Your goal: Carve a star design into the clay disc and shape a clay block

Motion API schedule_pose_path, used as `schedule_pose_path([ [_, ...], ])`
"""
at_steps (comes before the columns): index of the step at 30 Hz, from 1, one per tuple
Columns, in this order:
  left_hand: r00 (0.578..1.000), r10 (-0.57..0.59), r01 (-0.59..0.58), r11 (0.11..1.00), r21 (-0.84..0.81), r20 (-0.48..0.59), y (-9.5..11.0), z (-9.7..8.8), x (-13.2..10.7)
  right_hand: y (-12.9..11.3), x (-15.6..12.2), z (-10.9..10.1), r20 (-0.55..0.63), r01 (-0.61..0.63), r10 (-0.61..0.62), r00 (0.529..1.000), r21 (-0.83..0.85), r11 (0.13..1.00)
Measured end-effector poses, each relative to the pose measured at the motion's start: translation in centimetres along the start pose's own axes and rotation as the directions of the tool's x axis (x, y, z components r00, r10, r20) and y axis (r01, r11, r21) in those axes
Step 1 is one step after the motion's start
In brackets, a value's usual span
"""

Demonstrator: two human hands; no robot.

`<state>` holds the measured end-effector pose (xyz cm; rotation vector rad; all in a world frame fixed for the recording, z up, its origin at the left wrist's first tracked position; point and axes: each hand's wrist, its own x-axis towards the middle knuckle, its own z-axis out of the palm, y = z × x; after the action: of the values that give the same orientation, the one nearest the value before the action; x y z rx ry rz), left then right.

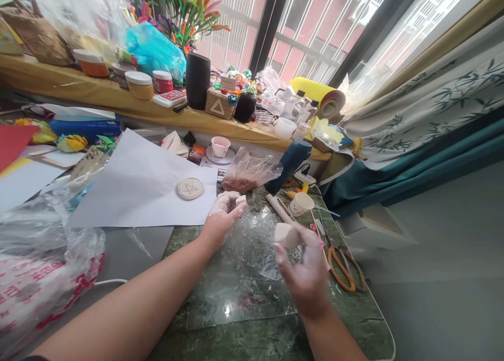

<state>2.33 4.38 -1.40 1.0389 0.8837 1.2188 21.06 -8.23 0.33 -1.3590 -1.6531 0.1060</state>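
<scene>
My left hand [222, 214] is dusted white and curled around a small lump of pale clay [235, 198], just off the corner of a white paper sheet [137, 188]. My right hand [305, 269] hovers over a clear plastic film [240, 277] on the green marble table and pinches a bigger block of the same clay [286, 235] at its fingertips. A round clay disc with a star pressed into it [190, 188] lies on the paper, left of my left hand.
Orange-handled scissors [342, 266], a rolling stick [277, 208] and a paper cup [301, 204] lie to the right. A plastic bag of brownish material [248, 173] sits behind. A crumpled bag [35, 266] fills the left. The yellow shelf [98, 91] carries jars and clutter.
</scene>
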Motion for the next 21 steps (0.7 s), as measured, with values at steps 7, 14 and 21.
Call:
schedule_pose_path([
  [7, 1.000, -0.002, 0.002, 1.000, 0.000, 0.002, 0.3, 0.1, -0.1, 1.8, -0.8, 2.3, 0.200, 0.027, 0.005, 0.980, -0.155, 0.988],
  [14, 1.000, 0.009, -0.009, 1.000, -0.005, -0.009, 0.2, 0.2, 0.0, 2.5, -1.2, 3.2, 0.375, 0.024, 0.040, 0.926, -0.164, 0.986],
  [21, 1.000, -0.013, 0.013, 1.000, -0.019, -0.015, 0.0, 0.1, 0.0, 1.3, -1.2, 3.3, 0.329, 0.081, -0.067, 0.942, -0.029, 0.996],
])
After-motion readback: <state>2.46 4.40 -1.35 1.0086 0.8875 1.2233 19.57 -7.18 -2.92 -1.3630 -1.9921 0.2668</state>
